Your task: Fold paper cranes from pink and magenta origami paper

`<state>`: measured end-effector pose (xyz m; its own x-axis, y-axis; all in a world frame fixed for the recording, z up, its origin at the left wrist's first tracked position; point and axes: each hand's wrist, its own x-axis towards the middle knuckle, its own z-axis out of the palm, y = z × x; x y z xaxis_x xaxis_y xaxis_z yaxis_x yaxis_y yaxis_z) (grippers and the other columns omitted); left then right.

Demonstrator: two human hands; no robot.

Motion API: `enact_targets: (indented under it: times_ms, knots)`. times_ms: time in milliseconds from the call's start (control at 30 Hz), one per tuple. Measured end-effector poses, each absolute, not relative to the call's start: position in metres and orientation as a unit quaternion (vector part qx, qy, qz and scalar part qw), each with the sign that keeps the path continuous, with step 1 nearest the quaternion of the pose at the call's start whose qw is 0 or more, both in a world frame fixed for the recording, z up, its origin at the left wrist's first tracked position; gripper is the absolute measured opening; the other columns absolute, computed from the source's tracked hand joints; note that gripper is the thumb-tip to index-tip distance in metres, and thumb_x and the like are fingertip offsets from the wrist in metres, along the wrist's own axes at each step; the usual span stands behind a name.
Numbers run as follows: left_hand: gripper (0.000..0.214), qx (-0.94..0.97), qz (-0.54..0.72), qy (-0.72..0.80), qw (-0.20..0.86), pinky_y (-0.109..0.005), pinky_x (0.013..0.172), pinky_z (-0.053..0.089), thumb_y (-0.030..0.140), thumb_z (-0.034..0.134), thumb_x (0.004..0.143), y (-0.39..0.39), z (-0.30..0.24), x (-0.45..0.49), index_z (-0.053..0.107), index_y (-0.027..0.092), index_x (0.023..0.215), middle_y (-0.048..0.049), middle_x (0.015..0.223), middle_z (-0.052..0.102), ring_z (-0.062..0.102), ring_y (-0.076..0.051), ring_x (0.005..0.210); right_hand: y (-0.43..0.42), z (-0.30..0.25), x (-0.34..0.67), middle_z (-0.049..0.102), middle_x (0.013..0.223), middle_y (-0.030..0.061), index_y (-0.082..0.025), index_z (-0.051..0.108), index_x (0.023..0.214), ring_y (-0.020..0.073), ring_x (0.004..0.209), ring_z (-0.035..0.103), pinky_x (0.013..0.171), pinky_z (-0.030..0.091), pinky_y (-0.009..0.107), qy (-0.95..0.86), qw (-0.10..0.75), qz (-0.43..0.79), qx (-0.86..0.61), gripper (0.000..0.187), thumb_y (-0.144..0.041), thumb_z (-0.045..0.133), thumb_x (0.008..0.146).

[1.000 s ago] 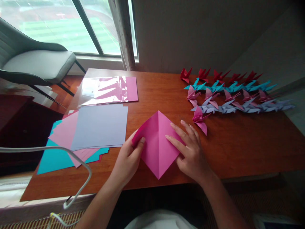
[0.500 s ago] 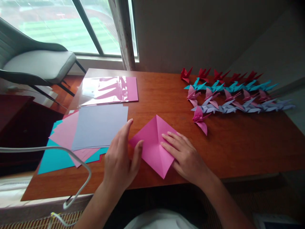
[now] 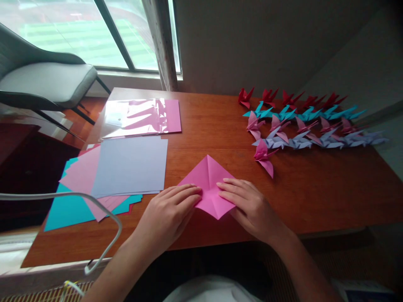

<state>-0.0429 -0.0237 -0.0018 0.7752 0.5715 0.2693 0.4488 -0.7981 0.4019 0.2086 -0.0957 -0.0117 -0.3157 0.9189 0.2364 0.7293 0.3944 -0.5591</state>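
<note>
A square of pink origami paper lies cornerwise in front of me, with creases running through its middle. My left hand grips its left corner, fingers on top and the thumb mostly hidden below. On the opposite corner, my right hand has its fingers laid over the paper and its thumb underneath. The near corner points towards me and looks slightly raised. To the right of the far edge stands a folded magenta paper crane, apart from both hands.
Rows of red, turquoise, pink and lavender paper cranes stand at the back right of the wooden table. Left are fanned paper sheets and a clear packet of magenta paper. A white cable crosses the left front.
My left hand has come down from above the paper's left side and taken hold of that corner. The paper's near corner has lifted slightly, while my right hand stays on its side.
</note>
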Motion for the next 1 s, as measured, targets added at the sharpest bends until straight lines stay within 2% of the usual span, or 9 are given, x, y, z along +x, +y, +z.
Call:
enact_targets:
  times_ms: [133, 233, 300, 400, 467, 567, 667, 833, 1000]
  knots:
    - [0.022, 0.875, 0.216, 0.358, 0.244, -0.027, 0.074, 0.056, 0.024, 0.049, 0.1, -0.028, 0.001, -0.043, 0.071, 0.021, 0.103, -0.006, 0.098, 0.079, 0.074, -0.018, 0.085, -0.097, -0.011, 0.212, 0.077, 0.108, 0.0057, -0.024, 0.07, 0.112, 0.0222, 0.108, 0.067, 0.095, 0.054, 0.042, -0.746, 0.329, 0.231, -0.531, 0.021, -0.021, 0.054, 0.1]
    - [0.024, 0.844, 0.232, 0.417, 0.244, -0.025, 0.064, 0.054, 0.029, 0.052, 0.099, -0.03, -0.002, -0.038, 0.067, 0.021, 0.116, -0.0062, 0.095, 0.079, 0.074, -0.019, 0.076, -0.096, -0.013, 0.208, 0.075, 0.096, 0.0061, -0.023, 0.07, 0.106, 0.0208, 0.094, 0.069, 0.083, 0.057, 0.036, -0.697, 0.363, 0.226, -0.575, 0.016, -0.023, 0.055, 0.099]
    - [0.034, 0.832, 0.236, 0.446, 0.23, -0.027, 0.069, 0.056, 0.03, 0.053, 0.099, -0.031, -0.004, -0.033, 0.059, 0.022, 0.132, -0.0078, 0.106, 0.078, 0.075, -0.021, 0.085, -0.094, -0.016, 0.204, 0.075, 0.102, 0.0074, -0.023, 0.067, 0.114, 0.0213, 0.095, 0.07, 0.083, 0.057, 0.036, -0.67, 0.364, 0.204, -0.614, 0.019, -0.024, 0.057, 0.098]
    - [0.048, 0.834, 0.256, 0.454, 0.182, -0.035, 0.091, 0.057, 0.025, 0.051, 0.099, -0.033, -0.003, -0.022, 0.045, 0.023, 0.147, -0.0116, 0.132, 0.068, 0.069, -0.024, 0.113, -0.091, -0.019, 0.197, 0.074, 0.113, 0.0085, -0.024, 0.063, 0.126, 0.0224, 0.1, 0.07, 0.09, 0.057, 0.038, -0.65, 0.353, 0.173, -0.65, 0.029, -0.024, 0.055, 0.097]
    - [0.053, 0.856, 0.268, 0.424, 0.128, -0.041, 0.107, 0.049, 0.018, 0.05, 0.097, -0.039, 0.001, -0.015, 0.042, 0.019, 0.15, -0.0148, 0.145, 0.058, 0.058, -0.027, 0.131, -0.088, -0.02, 0.194, 0.074, 0.115, 0.0086, -0.023, 0.062, 0.127, 0.0229, 0.103, 0.07, 0.093, 0.056, 0.04, -0.656, 0.344, 0.159, -0.653, 0.03, -0.022, 0.053, 0.098]
    - [0.056, 0.9, 0.244, 0.355, 0.064, -0.05, 0.121, 0.032, 0.013, 0.049, 0.094, -0.052, 0.007, -0.004, 0.043, 0.013, 0.15, -0.0157, 0.156, 0.047, 0.039, -0.03, 0.147, -0.084, -0.021, 0.192, 0.074, 0.114, 0.0088, -0.023, 0.063, 0.124, 0.0239, 0.104, 0.07, 0.094, 0.056, 0.041, -0.674, 0.324, 0.149, -0.647, 0.029, -0.022, 0.05, 0.099]
    - [0.049, 0.919, 0.182, 0.346, 0.048, -0.052, 0.122, 0.028, 0.023, 0.048, 0.097, -0.065, 0.007, 0.007, 0.051, 0.01, 0.144, -0.0156, 0.157, 0.045, 0.038, -0.033, 0.148, -0.082, -0.021, 0.192, 0.074, 0.112, 0.0091, -0.022, 0.064, 0.123, 0.0245, 0.103, 0.069, 0.093, 0.056, 0.041, -0.679, 0.31, 0.141, -0.65, 0.028, -0.022, 0.049, 0.099]
    - [0.059, 0.917, 0.111, 0.381, 0.047, -0.055, 0.12, 0.03, 0.042, 0.045, 0.1, -0.071, -0.006, 0.014, 0.049, 0.005, 0.146, -0.0191, 0.156, 0.046, 0.042, -0.035, 0.145, -0.077, -0.017, 0.193, 0.069, 0.103, 0.0107, -0.02, 0.068, 0.114, 0.0271, 0.099, 0.065, 0.091, 0.054, 0.044, -0.686, 0.254, 0.102, -0.674, 0.023, -0.021, 0.053, 0.096]
    - [0.065, 0.915, 0.102, 0.388, 0.044, -0.054, 0.12, 0.028, 0.048, 0.045, 0.1, -0.07, -0.011, 0.014, 0.049, 0.004, 0.146, -0.0206, 0.156, 0.045, 0.043, -0.036, 0.144, -0.065, -0.01, 0.185, 0.067, 0.109, 0.0139, -0.019, 0.068, 0.117, 0.0303, 0.103, 0.062, 0.092, 0.052, 0.046, -0.683, 0.214, 0.063, -0.696, 0.026, -0.023, 0.056, 0.094]
